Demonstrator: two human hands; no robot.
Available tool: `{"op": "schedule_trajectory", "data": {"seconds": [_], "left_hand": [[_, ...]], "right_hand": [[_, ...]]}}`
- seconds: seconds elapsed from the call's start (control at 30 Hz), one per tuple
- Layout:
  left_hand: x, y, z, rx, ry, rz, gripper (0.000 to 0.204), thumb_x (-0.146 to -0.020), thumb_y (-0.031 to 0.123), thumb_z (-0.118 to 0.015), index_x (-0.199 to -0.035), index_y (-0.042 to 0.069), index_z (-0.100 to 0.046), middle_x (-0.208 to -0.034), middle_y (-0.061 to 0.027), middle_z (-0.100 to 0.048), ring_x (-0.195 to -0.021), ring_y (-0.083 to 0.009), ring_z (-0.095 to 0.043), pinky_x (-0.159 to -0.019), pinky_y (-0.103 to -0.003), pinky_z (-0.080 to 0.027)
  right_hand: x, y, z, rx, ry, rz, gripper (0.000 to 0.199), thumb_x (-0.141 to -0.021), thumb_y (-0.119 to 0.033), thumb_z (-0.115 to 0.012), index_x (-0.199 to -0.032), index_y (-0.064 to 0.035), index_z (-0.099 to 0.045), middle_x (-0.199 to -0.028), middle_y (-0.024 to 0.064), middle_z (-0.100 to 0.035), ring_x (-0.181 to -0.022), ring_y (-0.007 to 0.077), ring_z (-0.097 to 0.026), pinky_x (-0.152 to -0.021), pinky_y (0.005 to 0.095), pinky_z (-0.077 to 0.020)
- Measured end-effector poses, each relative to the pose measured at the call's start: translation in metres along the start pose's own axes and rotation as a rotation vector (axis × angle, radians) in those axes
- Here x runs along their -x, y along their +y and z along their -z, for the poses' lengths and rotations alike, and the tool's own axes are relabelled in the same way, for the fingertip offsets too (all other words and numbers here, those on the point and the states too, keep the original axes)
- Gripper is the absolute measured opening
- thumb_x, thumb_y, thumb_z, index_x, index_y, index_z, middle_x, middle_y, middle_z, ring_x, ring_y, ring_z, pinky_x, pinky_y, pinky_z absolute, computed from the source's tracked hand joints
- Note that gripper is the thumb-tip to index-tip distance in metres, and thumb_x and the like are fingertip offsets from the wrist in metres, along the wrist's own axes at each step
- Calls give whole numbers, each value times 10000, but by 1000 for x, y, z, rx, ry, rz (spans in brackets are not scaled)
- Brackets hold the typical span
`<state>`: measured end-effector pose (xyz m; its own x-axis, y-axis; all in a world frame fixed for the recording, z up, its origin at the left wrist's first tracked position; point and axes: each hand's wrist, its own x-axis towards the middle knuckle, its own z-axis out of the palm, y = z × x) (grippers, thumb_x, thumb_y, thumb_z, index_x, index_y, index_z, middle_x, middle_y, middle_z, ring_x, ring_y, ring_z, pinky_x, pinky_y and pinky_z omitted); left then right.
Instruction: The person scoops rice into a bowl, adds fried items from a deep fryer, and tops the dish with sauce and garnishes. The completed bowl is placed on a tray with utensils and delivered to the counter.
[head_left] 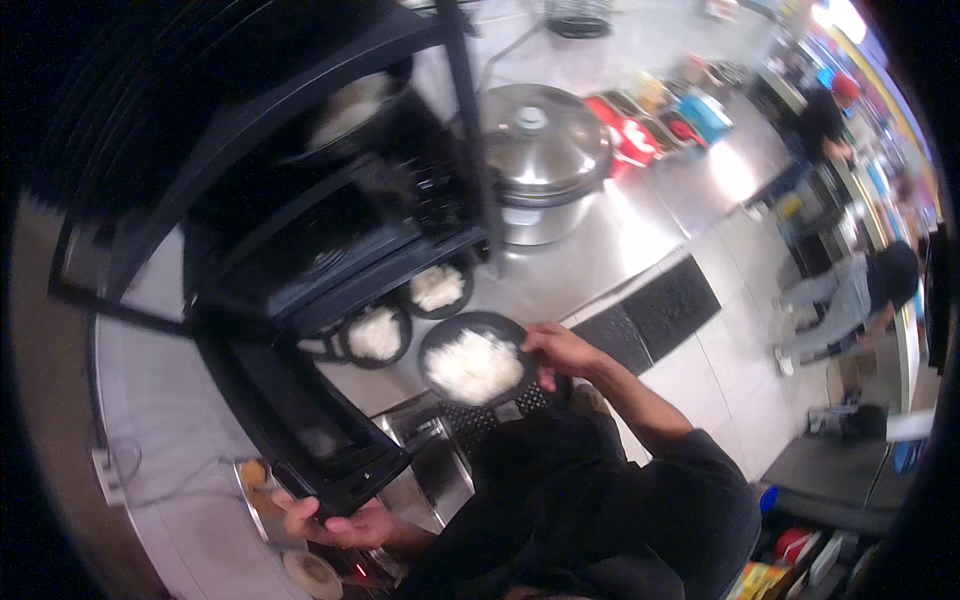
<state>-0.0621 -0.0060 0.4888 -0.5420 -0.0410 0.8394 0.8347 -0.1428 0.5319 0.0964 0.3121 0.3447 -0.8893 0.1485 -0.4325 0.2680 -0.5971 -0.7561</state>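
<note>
Two hands: both are gripping something.
Right hand (560, 350): fingers are closing on the rim of a black bowl (475, 357) of white rice, held over the steel counter (600, 250).
Left hand (335, 522): is clasping the open oven door (300, 420).
Beyond: two more rice bowls (375, 335) are sitting under the oven; a steel pot (540, 150) is standing behind.

A commercial kitchen — long stainless steel desk (600, 250), a large lidded steel pot (540, 150), trays of food (650, 125), tiled floor (740, 330).
</note>
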Motion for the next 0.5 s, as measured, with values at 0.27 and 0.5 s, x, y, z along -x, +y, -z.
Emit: {"op": "schedule_trajectory", "data": {"seconds": [0.27,0.5], "left_hand": [[-30,-32,-199,-408,-371,-100,374,-1006,45,-578,-1379,27,-565,-1108,-122,-505,-942,-208,-484,-801,-322,-412],[-39,-84,-286,-503,-134,-28,506,-1006,179,-672,-1468,90,-487,-1047,-95,-451,-920,-195,-488,-819,-341,-471]], "right_hand": [[83,49,188,151,818,176,312,-992,-127,-420,-1234,67,-448,-802,202,-682,-561,255,-692,-470,382,-604],[51,27,336,-85,711,290,498,-1037,-355,-553,-1305,53,-456,-862,178,-698,-627,241,-699,-547,382,-608]]}}
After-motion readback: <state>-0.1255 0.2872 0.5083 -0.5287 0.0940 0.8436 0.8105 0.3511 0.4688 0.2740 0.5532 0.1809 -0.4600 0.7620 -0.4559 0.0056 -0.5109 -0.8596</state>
